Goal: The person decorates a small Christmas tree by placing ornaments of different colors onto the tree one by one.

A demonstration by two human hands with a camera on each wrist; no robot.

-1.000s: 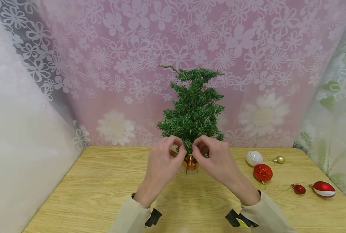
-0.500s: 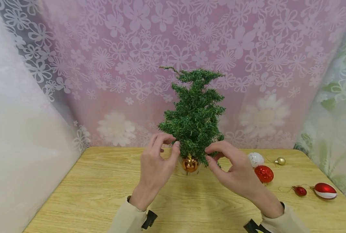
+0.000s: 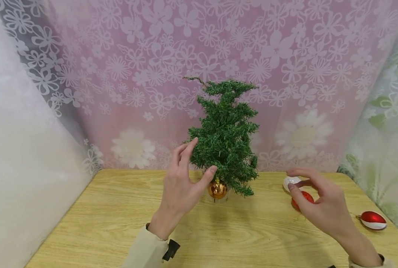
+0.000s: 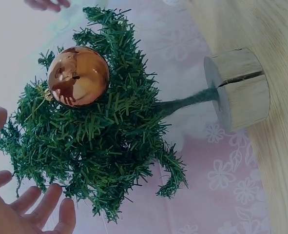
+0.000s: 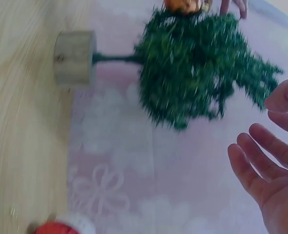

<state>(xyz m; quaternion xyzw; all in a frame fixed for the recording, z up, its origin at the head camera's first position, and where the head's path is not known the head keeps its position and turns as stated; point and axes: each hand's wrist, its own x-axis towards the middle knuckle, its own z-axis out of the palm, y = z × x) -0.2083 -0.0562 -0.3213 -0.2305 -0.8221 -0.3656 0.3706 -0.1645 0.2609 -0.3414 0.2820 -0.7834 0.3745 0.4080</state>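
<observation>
Low on tree (image 3: 227, 134), copper bauble (image 3: 217, 190) hangs, left hand (image 3: 181, 186) near

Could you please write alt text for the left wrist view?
A shiny copper bauble hangs on a green artificial tree with a round wooden base, shown sideways. The left hand, holding nothing, shows at lower left near the tree.

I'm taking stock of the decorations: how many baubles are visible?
4: copper bauble low on the tree; white bauble and red bauble, both partly behind the right hand; red-and-white bauble, far right. That hand may hide more.
</observation>
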